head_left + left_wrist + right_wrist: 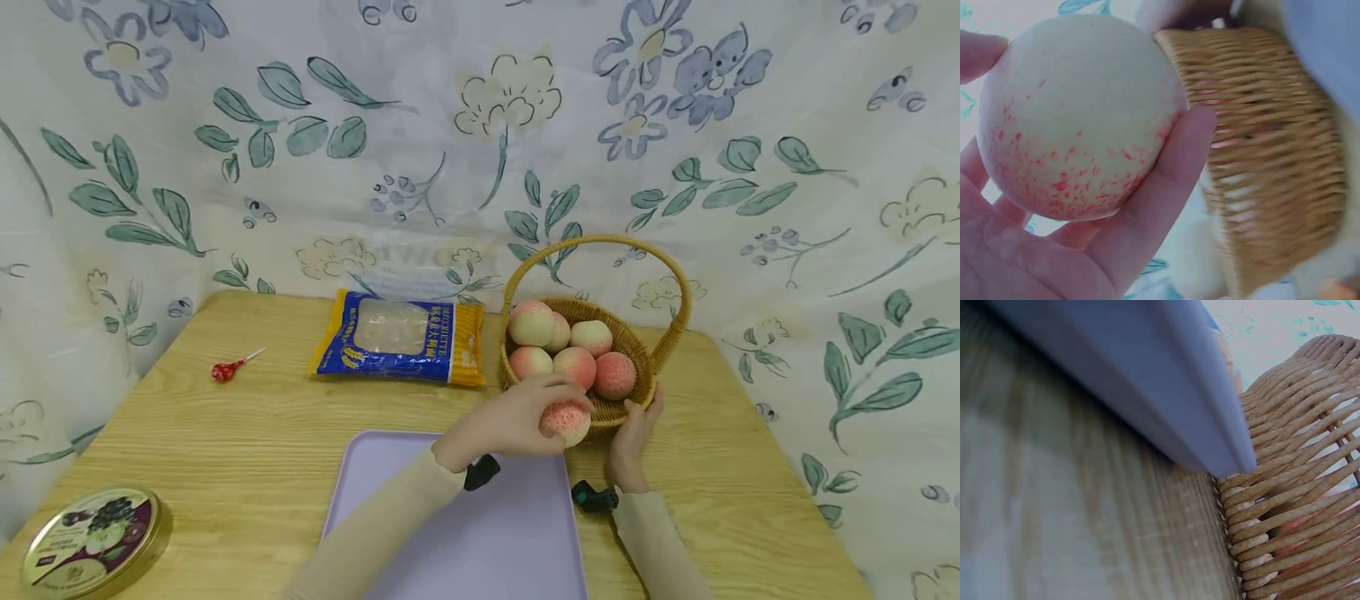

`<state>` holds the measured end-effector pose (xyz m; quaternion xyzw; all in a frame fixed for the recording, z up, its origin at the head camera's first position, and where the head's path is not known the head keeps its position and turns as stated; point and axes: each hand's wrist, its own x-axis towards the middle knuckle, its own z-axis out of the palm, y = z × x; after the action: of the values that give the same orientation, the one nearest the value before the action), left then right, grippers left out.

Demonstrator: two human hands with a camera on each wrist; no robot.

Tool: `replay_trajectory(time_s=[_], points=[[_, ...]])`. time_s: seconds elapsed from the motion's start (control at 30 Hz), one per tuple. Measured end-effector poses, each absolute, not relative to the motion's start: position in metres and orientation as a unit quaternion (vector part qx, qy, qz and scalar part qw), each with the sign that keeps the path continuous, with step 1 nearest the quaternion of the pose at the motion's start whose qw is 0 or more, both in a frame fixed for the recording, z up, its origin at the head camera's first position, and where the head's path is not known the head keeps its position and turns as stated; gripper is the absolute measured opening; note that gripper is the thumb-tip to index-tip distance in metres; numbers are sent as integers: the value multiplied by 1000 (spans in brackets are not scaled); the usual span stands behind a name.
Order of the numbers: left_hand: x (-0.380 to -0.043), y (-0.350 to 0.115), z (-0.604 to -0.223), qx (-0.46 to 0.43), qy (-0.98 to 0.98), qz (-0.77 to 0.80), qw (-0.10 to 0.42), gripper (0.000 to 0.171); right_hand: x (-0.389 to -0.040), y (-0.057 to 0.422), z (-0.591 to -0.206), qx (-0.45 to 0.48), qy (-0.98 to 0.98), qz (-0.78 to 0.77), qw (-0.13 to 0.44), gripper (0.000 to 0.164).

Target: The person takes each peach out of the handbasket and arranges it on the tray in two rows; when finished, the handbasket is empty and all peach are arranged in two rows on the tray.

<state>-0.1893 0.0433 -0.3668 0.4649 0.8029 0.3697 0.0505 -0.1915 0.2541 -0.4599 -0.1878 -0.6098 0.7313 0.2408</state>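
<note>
A pale peach speckled with pink (567, 423) is in my left hand (510, 417), just in front of the wicker basket (647, 367). In the left wrist view the fingers and thumb close around the same peach (1079, 119), and the basket's woven side (1266, 150) stands beyond it. My right hand (633, 437) grips the basket's rim at its front right, near the foot of the handle. Several more peaches (575, 367) lie inside the basket. The right wrist view shows the basket weave (1297, 487), but the right hand is out of that view.
A lilac tray (480, 533) lies at the front of the wooden table (247, 450), its corner close to the basket. Behind it is a blue and yellow pasta bag (397, 337). To the left are a red lollipop (228, 369) and a round tin (93, 542).
</note>
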Motion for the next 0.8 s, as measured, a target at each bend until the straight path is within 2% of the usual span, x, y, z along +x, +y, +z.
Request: replay_trajectory(time_s=[0.17,0.43,0.63,0.8], points=[[-181,29,-389,457,809,360,82,39,-187,259,-458,-175,-606,732,259,69],[-179,26,-419,434,828,343,95,38,-182,260,-464,-121,-650,687,301,69],[-177,34,-429,421,848,309,85,41,-180,254,-456,-90,-701,638,306,64],[-173,39,-432,395,868,292,76,45,-188,259,-469,-88,-730,598,319,58]])
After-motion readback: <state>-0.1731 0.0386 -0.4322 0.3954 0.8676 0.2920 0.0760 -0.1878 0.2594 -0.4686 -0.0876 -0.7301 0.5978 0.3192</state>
